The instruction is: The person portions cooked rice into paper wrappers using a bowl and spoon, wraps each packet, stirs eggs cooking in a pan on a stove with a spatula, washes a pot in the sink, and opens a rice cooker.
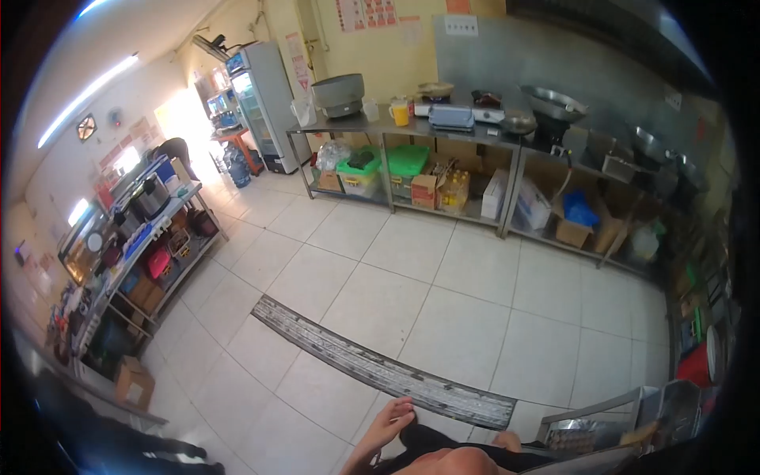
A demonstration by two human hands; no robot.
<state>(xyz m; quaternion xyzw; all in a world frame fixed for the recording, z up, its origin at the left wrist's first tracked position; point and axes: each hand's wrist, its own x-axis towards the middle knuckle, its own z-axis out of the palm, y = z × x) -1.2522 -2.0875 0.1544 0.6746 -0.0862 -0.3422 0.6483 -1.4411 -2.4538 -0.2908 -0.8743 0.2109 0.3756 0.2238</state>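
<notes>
Low in the head view, my left hand (390, 418) hangs in front of my dark clothing, above the tiled floor (340, 412). Its fingers are bent and held close together, and whether anything small is between them cannot be made out. My right hand (507, 440) shows only in small part at the bottom, beside the dark clothing, with its fingers mostly hidden. Just beyond both hands a metal floor drain grate (380, 366) runs diagonally across the tiles.
A steel counter (475, 136) with pans, a yellow jug (400, 113) and boxes below spans the back. A cluttered shelf table (158, 229) stands left, a glass-door fridge (265, 107) behind. At lower right is a metal rack (598, 405); a cardboard box (134, 384) sits lower left.
</notes>
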